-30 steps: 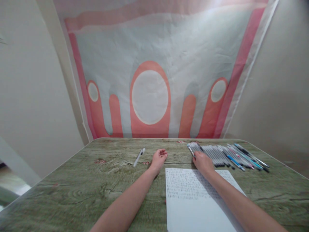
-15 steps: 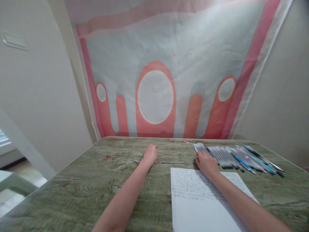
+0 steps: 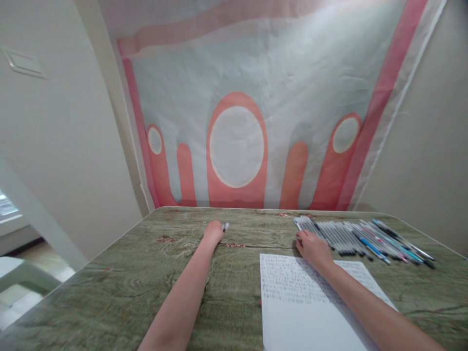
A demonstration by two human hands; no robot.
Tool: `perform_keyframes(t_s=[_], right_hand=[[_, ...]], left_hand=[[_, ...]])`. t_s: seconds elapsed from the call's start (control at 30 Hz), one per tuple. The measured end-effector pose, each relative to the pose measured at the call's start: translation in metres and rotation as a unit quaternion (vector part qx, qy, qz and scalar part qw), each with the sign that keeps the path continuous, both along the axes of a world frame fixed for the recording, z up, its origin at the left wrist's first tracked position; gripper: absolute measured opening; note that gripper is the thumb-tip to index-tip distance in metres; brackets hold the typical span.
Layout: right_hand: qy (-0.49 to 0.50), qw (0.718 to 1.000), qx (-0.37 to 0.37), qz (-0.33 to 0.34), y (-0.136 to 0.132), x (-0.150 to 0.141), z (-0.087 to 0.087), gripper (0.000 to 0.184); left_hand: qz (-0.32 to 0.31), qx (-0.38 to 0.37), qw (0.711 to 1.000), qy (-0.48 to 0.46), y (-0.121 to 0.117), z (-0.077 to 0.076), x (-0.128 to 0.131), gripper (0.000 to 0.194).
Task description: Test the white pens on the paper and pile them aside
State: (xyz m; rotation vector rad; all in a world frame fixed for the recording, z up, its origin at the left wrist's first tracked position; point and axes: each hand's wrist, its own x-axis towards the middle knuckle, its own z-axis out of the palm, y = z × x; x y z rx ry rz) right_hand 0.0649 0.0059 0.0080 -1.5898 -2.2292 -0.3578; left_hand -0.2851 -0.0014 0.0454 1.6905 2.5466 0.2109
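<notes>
My left hand (image 3: 213,232) is low on the table left of centre, its fingers curled. The pale ends of what look like pens (image 3: 225,227) stick out past its right side; the rest is hidden under the hand. My right hand (image 3: 310,246) lies at the left end of a row of pens (image 3: 334,236), fingers bent around a slim pen (image 3: 298,225) whose upper end shows above them. Most of the row is clear-barrelled with dark ends. Beneath my right wrist and forearm lies a sheet of white paper (image 3: 292,321) with handwriting on its upper part.
A wood-patterned table (image 3: 127,292) spans the view. A blue pen (image 3: 373,248) and other coloured pens lie at the right of the row. Behind the table hangs a pink and grey cloth (image 3: 237,58). A pale stool (image 3: 25,273) stands at the lower left.
My left hand has moved a little to the left, and pen ends now show at its right side. My right hand stays at the left end of the row.
</notes>
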Motion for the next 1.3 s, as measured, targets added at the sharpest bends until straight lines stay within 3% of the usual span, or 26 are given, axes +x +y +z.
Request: perform_keyframes(t_s=[0.43, 0.63, 0.77, 0.83, 0.9, 1.0, 1.13, 1.3], right_hand=[[0.004, 1.0, -0.005, 0.008, -0.001, -0.001, 0.0, 0.018], [0.015, 1.0, -0.004, 0.016, -0.001, -0.001, 0.001, 0.019], [0.029, 0.999, 0.006, 0.026, -0.002, -0.003, 0.002, 0.019], [0.039, 0.998, 0.014, 0.044, -0.003, -0.003, 0.003, 0.02], [0.052, 0.996, 0.023, 0.067, -0.003, -0.004, 0.004, 0.021], [0.086, 0.99, 0.03, 0.111, -0.004, -0.004, 0.006, 0.022], [0.155, 0.968, -0.019, 0.197, -0.006, -0.006, 0.007, 0.025], [0.241, 0.924, -0.117, 0.272, -0.014, -0.014, 0.015, 0.03]], left_hand=[[0.041, -0.008, 0.999, 0.009, -0.006, 0.001, -0.006, 0.027], [0.035, -0.009, 0.999, -0.016, -0.006, 0.011, -0.017, 0.024], [-0.012, 0.033, 0.993, -0.116, -0.004, 0.023, -0.011, 0.019], [-0.062, 0.072, 0.967, -0.236, -0.004, 0.029, 0.002, 0.018], [-0.121, 0.095, 0.923, -0.353, -0.005, 0.032, 0.021, 0.018], [-0.146, 0.092, 0.842, -0.512, -0.008, 0.03, 0.058, 0.019], [-0.17, 0.076, 0.722, -0.667, -0.016, 0.015, 0.105, 0.016], [-0.162, 0.092, 0.674, -0.715, -0.021, -0.009, 0.142, 0.015]])
